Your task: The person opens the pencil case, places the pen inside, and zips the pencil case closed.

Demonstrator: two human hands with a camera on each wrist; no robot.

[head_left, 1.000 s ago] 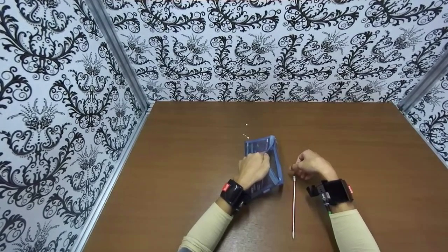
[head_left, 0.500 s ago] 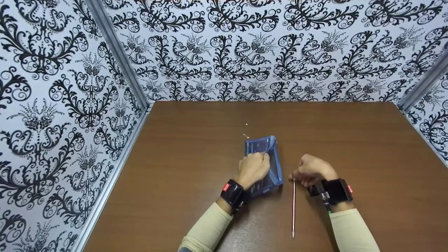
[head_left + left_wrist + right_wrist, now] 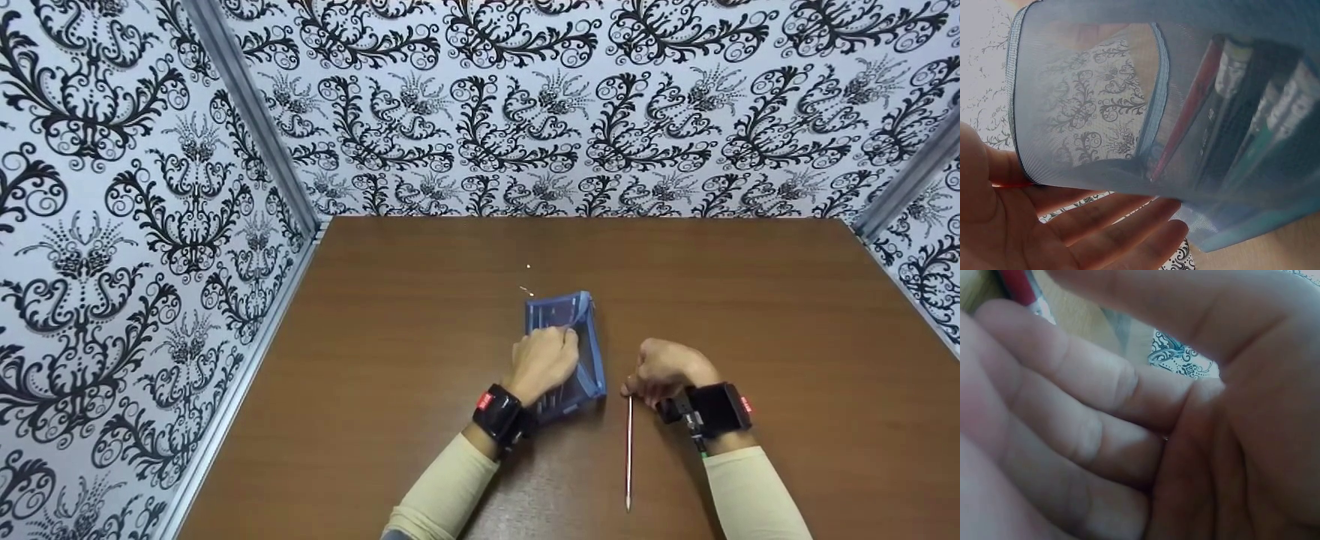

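In the head view, a blue mesh pencil case (image 3: pixel 591 337) lies mid-table with its zipped mouth parted on the right. My left hand (image 3: pixel 544 364) grips its edge from above. The left wrist view shows the mesh close up, with several pencils (image 3: pixel 1230 73) behind it and my left fingers (image 3: pixel 1112 236) along its lower side. To the right, a slim reddish pencil (image 3: pixel 628 454) lies lengthwise on the table, its pointed end nearest me. My right hand (image 3: pixel 664 367) pinches its far end between thumb and forefinger; the other fingers (image 3: pixel 1089 427) are curled and hide part of the grip.
The brown wooden table (image 3: pixel 375 315) carries two tiny bright specks (image 3: pixel 527 290) beyond the case. Patterned black-and-white wall panels (image 3: pixel 555 112) stand at the back and sides. Each wrist wears a black strapped device (image 3: pixel 718 409).
My right hand has lowered slightly towards me, and its fingers now cover the pencil's far end. The pencil, the pencil case and my left hand have stayed in place.
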